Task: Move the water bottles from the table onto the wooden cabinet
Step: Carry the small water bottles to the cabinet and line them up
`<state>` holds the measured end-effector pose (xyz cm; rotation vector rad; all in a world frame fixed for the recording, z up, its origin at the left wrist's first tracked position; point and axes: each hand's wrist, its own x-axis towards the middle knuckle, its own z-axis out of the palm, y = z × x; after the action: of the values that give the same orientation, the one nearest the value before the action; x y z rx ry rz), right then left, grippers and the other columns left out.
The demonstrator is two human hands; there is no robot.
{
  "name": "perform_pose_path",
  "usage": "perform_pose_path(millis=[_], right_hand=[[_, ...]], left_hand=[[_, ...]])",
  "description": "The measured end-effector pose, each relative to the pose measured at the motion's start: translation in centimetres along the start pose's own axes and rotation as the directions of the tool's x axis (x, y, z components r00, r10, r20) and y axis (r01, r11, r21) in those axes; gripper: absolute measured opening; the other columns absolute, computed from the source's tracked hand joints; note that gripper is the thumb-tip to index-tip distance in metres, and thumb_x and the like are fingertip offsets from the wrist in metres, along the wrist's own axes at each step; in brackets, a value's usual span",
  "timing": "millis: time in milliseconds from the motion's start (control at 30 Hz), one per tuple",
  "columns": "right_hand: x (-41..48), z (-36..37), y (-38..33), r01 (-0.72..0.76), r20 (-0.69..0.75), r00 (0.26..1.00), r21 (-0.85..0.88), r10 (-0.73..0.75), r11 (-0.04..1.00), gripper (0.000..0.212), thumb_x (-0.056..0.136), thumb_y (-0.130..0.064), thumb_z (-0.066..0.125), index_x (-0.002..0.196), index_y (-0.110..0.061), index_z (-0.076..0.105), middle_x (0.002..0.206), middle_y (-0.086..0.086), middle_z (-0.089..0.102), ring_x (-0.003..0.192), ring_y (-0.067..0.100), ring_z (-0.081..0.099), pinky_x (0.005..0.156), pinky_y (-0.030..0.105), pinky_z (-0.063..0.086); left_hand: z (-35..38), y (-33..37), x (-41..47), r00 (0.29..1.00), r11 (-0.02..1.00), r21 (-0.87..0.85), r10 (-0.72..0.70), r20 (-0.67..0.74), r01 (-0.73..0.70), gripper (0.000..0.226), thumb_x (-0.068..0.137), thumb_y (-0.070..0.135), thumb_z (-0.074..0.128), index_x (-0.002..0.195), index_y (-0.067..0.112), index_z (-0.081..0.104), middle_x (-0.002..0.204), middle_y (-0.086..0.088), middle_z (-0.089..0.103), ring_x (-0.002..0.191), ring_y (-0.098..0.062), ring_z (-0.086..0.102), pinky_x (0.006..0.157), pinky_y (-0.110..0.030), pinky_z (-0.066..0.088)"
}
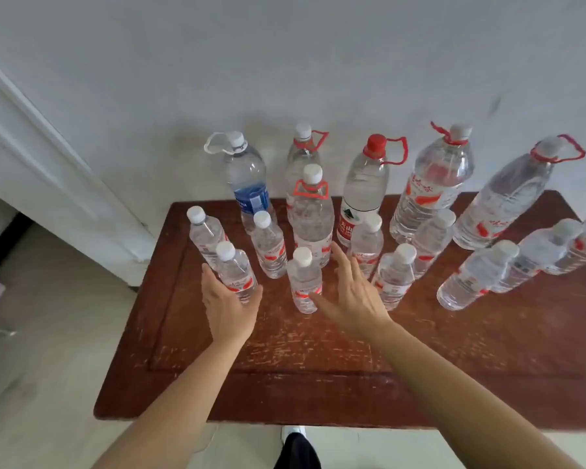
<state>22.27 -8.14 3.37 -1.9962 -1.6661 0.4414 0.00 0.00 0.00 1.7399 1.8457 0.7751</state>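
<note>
Scene: worn red-brown wooden tabletop (318,367) against a white wall (285,62), crowded w/ clear water bottles, all upright.
L hand (230,306): grip wrapped round the front-left small bottle (236,272), thumb on one side, fingers on the other. The bottle stands on the wood near the left edge.
R hand (351,292): grip spread, fingers straight, reaching in between the centre small bottle (305,282) and its right-hand neighbour (394,279). The thumb lies at the centre bottle's side; contact can't be told.
Toward the wall: large bottles, incl. a blue-label bottle (247,184) w/ white loop and a red-cap bottle (366,187). The rest have white caps & red carry loops.
Nearer rows: small white-capped bottles w/ red labels; more bunched at far right, blurred.
Below the edge: a dark trouser leg & white shoe (295,434) on a pale floor (48,333).
Left: white door frame (48,147).
</note>
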Motion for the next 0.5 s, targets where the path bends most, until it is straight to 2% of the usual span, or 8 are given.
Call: perform_pose_path(millis=[100, 167, 200, 267, 367, 433, 500], right_hand=[[1.0, 3.0, -0.8, -0.129, 0.091, 0.989, 0.135, 0.117, 0.982, 0.120, 0.079, -0.066, 0.073, 0.157, -0.039, -0.016, 0.165, 0.002, 0.020, 0.144, 0.027, 0.040, 0.102, 0.050, 0.052], [1.2, 4.7, -1.2, -0.226, 0.123, 0.972, 0.272, 0.199, 0.935, 0.128, 0.074, -0.064, 0.079, 0.149, -0.053, -0.025, 0.169, -0.002, 0.014, 0.150, 0.023, 0.032, 0.112, 0.052, 0.043], [1.4, 5.2, -1.8, -0.273, 0.119, 0.962, 0.330, 0.247, 0.904, 0.130, 0.073, -0.062, 0.082, 0.144, -0.060, -0.027, 0.169, -0.003, 0.015, 0.149, 0.023, 0.034, 0.113, 0.052, 0.042], [1.6, 6.0, -2.5, -0.300, 0.076, 0.953, 0.386, 0.294, 0.873, 0.127, 0.075, -0.055, 0.084, 0.143, -0.063, -0.023, 0.167, -0.001, 0.025, 0.144, 0.026, 0.043, 0.110, 0.052, 0.045], [1.7, 6.3, -3.1, -0.343, 0.051, 0.937, 0.332, 0.346, 0.879, 0.108, 0.083, -0.048, 0.080, 0.155, -0.042, -0.001, 0.160, 0.001, 0.040, 0.134, 0.028, 0.053, 0.102, 0.044, 0.050], [1.5, 6.4, -3.0, -0.388, 0.052, 0.919, 0.306, 0.392, 0.869, 0.092, 0.085, -0.046, 0.078, 0.151, -0.035, 0.013, 0.149, 0.002, 0.051, 0.125, 0.031, 0.060, 0.092, 0.040, 0.050], [0.8, 6.4, -3.1, -0.407, 0.043, 0.909, 0.299, 0.414, 0.863, 0.084, 0.085, -0.046, 0.077, 0.145, -0.032, 0.020, 0.138, 0.002, 0.059, 0.115, 0.032, 0.064, 0.085, 0.036, 0.047]], left_hand=[[0.8, -1.5, 1.4, 0.999, 0.992, -0.118, 0.044, 0.004, -0.044, 0.111, 0.080, 0.050, 0.078, 0.156, 0.026, 0.001, 0.162, -0.010, 0.022, 0.146, -0.031, 0.031, 0.112, -0.056, 0.038], [1.6, -2.2, 2.0, 0.997, 0.984, -0.165, 0.075, 0.010, -0.073, 0.110, 0.080, 0.048, 0.079, 0.156, 0.027, 0.002, 0.161, -0.006, 0.027, 0.145, -0.027, 0.035, 0.111, -0.054, 0.041], [1.9, -2.5, 2.2, 0.997, 0.981, -0.179, 0.076, 0.008, -0.073, 0.110, 0.079, 0.047, 0.080, 0.156, 0.027, 0.003, 0.160, -0.006, 0.029, 0.144, -0.026, 0.037, 0.110, -0.052, 0.042], [2.2, -2.7, 2.4, 0.996, 0.979, -0.183, 0.093, -0.004, -0.092, 0.104, 0.082, 0.045, 0.078, 0.155, 0.026, 0.006, 0.158, -0.007, 0.034, 0.140, -0.028, 0.042, 0.107, -0.051, 0.045], [2.2, -2.5, 2.7, 0.994, 0.980, -0.168, 0.107, -0.018, -0.109, 0.087, 0.088, 0.038, 0.073, 0.151, 0.020, 0.016, 0.148, -0.009, 0.047, 0.126, -0.034, 0.056, 0.097, -0.050, 0.050], [2.0, -2.5, 2.7, 0.995, 0.982, -0.161, 0.098, -0.013, -0.098, 0.082, 0.087, 0.033, 0.074, 0.147, 0.013, 0.022, 0.139, -0.010, 0.054, 0.117, -0.035, 0.061, 0.092, -0.046, 0.051], [1.2, -2.8, 2.2, 0.996, 0.986, -0.145, 0.086, -0.008, -0.087, 0.081, 0.082, 0.030, 0.078, 0.142, 0.013, 0.026, 0.130, -0.008, 0.061, 0.108, -0.034, 0.065, 0.087, -0.042, 0.052]])
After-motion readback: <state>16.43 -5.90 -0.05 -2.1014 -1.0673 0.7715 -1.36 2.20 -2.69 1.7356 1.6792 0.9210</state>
